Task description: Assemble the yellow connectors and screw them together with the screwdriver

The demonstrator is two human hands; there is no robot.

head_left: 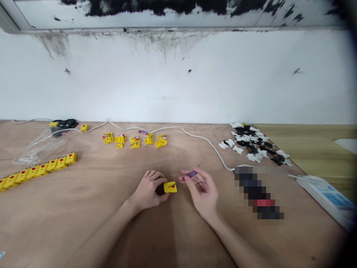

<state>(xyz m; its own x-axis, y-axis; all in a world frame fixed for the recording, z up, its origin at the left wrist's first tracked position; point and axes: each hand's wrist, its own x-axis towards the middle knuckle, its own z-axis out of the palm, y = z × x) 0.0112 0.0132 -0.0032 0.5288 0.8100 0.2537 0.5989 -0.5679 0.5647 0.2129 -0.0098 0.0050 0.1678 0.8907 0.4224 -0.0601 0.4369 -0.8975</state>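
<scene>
My left hand (150,189) is closed around a small yellow block (170,187) with a red dot, a plastic casing low over the wooden table. Pinched in my right hand (203,191) is a small screwdriver (191,174) with a translucent purple handle. Its thin shaft points left, toward the top of the yellow block; whether the tip touches it I cannot tell. Beyond the hands lie several opened yellow casings (135,142) with parts inside. A row of closed yellow blocks (42,169) with red dots runs along the left.
A white cable (208,139) crosses the table to a power strip (326,191) at right. Black and white pieces (251,143) are piled at the back right. A clear plastic bag (41,147) lies at left. A pixelated dark patch (258,191) hides something beside my right hand.
</scene>
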